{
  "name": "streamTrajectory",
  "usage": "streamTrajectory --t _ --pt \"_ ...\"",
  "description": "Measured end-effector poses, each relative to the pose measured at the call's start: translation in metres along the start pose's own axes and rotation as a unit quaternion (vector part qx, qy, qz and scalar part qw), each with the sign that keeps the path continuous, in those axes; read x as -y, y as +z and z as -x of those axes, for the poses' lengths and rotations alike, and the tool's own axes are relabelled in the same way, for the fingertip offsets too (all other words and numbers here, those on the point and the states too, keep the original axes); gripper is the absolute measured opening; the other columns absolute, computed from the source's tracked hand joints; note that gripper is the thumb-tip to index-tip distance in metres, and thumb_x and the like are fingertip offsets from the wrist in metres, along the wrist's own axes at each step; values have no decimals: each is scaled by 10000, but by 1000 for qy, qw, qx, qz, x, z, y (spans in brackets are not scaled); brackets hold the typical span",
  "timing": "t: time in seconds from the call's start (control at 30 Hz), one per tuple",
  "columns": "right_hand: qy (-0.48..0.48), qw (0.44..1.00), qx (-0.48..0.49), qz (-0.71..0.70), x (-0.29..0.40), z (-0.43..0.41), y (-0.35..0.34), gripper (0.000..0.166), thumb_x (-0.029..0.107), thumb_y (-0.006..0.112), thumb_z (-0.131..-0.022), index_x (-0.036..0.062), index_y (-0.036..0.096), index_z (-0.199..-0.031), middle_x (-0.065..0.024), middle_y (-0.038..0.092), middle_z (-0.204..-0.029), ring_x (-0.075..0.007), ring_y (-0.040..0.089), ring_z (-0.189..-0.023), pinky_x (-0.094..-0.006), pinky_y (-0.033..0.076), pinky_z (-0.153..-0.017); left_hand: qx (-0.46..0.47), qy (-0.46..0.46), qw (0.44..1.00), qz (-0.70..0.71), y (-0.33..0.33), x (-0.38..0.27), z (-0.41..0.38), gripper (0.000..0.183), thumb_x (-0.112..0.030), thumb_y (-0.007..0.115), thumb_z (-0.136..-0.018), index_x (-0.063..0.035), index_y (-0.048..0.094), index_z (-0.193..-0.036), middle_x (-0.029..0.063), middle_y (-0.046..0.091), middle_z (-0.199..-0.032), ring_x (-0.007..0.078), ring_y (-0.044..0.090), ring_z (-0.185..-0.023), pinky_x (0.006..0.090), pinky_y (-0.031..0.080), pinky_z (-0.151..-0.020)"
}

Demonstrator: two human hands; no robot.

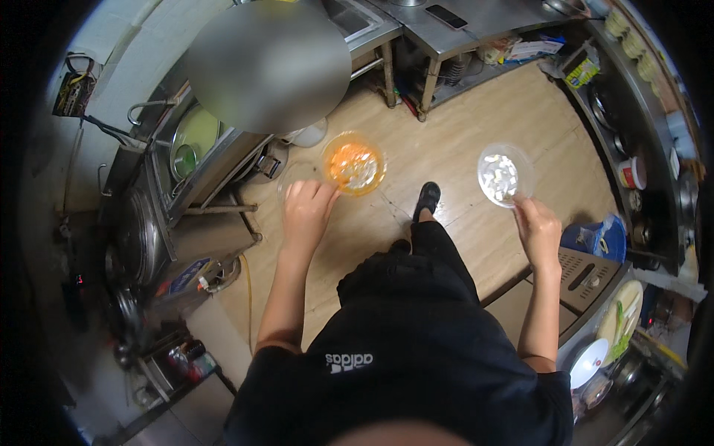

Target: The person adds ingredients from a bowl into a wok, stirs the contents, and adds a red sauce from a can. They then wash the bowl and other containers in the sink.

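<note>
My left hand (308, 209) grips the near rim of a round clear plastic bowl (355, 163). An orange substance coats the inside of this bowl. A faint clear round edge, perhaps a lid or second container (294, 171), shows just behind the same hand. Out to the other side, my right hand (536, 226) pinches the rim of a second clear plastic bowl (500, 175) that holds small white pieces; I cannot tell what they are. Both bowls are held in the air above the floor, well apart.
Tan flooring (385, 223) lies below, with my black shoe (428, 199). A steel table (429, 36) bearing a phone (446, 17) stands ahead. A blue bucket (599, 240) is at right, near a counter with a cutting board (622, 320) and white bowl (589, 362). A blurred patch hides the upper left.
</note>
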State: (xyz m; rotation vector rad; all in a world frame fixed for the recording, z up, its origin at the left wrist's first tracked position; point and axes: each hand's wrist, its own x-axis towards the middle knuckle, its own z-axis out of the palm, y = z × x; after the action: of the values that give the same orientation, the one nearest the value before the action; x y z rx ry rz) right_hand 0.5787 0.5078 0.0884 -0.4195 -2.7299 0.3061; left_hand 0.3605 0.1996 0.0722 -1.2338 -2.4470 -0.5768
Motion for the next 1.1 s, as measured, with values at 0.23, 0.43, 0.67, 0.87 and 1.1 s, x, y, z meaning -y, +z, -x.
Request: streamTrajectory --t 0.23,0.43,0.67,0.87,1.1 --pt "77 996 -39 -20 -85 -82 31 100 103 641 -761 80 609 -853 -100 623 -784 -271 601 -707 -347 473 -596 -13 60 998 11 60 -13 -142 164 -105 702 -665 -77 603 -792 57 511 -698 240 493 -663 341 398 -601" --pt "152 987 -45 -26 -154 -140 43 105 142 630 -787 91 620 -878 -97 646 -866 -267 626 -759 -346 497 -644 17 143 989 22 121 -22 -250 193 -114 676 -658 -106 611 -839 34 488 -692 214 493 -680 336 390 -615" --pt "289 951 -104 -33 -257 -156 40 127 195 594 -822 98 621 -900 -111 643 -864 -275 625 -782 -366 499 -686 52 256 963 63 198 -72 -362 180 -113 689 -688 -105 617 -853 55 525 -746 232 512 -703 350 402 -622" --pt "458 865 -196 57 -320 -118 -29 175 232 558 -849 86 617 -925 -137 633 -868 -306 622 -754 -399 498 -677 78 389 907 144 275 -136 -459 186 -130 684 -713 -87 620 -882 68 517 -746 243 499 -707 362 405 -672" --pt "483 731 -479 51 -436 -14 -152 276 261 433 -940 21 555 -1003 -117 655 -863 -194 632 -806 -298 482 -709 144 498 830 203 329 -275 -523 194 -135 681 -698 -86 615 -874 73 515 -748 249 504 -739 369 406 -688"
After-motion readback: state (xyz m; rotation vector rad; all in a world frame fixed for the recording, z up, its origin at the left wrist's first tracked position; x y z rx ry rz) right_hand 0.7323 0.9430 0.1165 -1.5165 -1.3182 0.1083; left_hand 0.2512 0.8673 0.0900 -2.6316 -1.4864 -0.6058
